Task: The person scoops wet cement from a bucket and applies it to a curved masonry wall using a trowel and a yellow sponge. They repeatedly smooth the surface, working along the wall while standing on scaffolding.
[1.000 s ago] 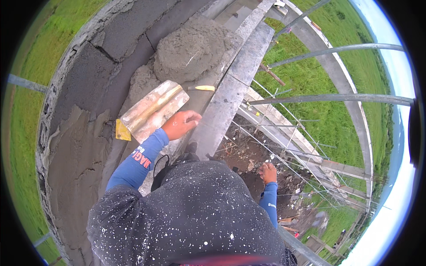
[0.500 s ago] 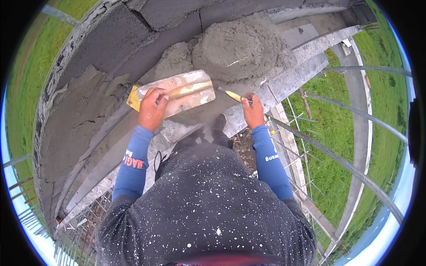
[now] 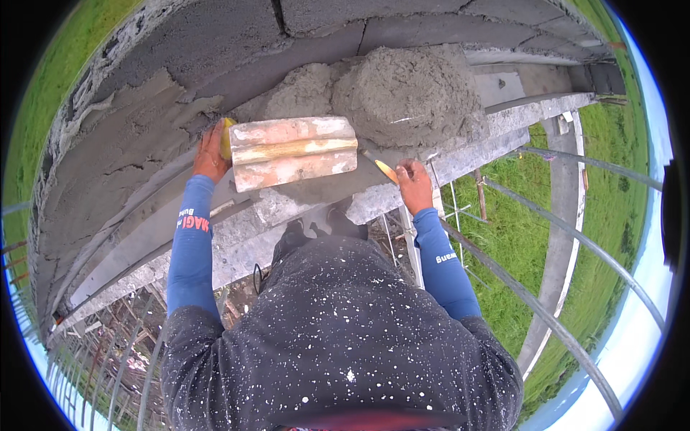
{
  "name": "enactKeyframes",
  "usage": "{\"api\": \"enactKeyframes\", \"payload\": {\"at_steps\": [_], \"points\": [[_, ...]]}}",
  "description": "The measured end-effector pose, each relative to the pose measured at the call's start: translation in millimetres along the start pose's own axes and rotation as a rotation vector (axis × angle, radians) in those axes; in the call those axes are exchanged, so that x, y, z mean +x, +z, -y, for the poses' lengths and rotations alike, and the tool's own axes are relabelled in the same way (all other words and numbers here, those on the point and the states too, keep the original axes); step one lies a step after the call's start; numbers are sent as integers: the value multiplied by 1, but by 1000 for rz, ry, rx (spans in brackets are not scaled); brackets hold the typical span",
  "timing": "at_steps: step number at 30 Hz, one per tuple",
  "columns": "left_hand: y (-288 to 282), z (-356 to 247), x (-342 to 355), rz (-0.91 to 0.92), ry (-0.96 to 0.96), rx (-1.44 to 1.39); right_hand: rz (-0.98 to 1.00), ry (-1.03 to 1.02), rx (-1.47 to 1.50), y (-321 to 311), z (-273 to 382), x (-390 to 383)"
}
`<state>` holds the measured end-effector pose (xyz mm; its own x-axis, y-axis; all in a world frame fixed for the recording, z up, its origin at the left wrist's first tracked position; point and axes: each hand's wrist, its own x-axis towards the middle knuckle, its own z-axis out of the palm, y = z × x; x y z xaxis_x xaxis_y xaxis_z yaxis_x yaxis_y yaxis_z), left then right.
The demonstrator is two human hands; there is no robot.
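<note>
My left hand (image 3: 210, 153) is closed on a flat yellow piece (image 3: 227, 138) at the left end of a worn, pinkish board (image 3: 291, 171) with a raised lengthwise strip. Just right of the board, my right hand (image 3: 415, 188) is closed round the yellow handle of a slim tool (image 3: 386, 170), whose grey metal end points up-left toward the board. Beyond them, a large mound of wet grey mortar (image 3: 402, 90) and a smaller heap (image 3: 302, 97) lie on the concrete ledge (image 3: 503, 136).
A curved block wall (image 3: 129, 129), partly coated with rough render, rises at left and back. Metal pipes (image 3: 568, 230) cross open space on the right above grass. My feet (image 3: 316, 226) are by the ledge. Below left are bars and debris (image 3: 126, 345).
The view has swung round. My right hand has come up from low at the side to the tool's handle. My left hand has shifted from the board's middle onto the yellow piece.
</note>
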<state>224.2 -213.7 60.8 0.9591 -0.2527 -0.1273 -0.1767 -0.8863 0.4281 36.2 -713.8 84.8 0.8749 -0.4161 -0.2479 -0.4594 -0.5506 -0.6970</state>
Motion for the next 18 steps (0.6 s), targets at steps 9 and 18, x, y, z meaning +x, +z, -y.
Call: {"api": "enactKeyframes", "payload": {"at_steps": [9,18], "points": [[-52,-7,-27,-238,-162,-251,304,-14,-442,35,43,22],[-86,-94,-70,-380,71,-528,490,-2,-575,-38,90,41]]}}
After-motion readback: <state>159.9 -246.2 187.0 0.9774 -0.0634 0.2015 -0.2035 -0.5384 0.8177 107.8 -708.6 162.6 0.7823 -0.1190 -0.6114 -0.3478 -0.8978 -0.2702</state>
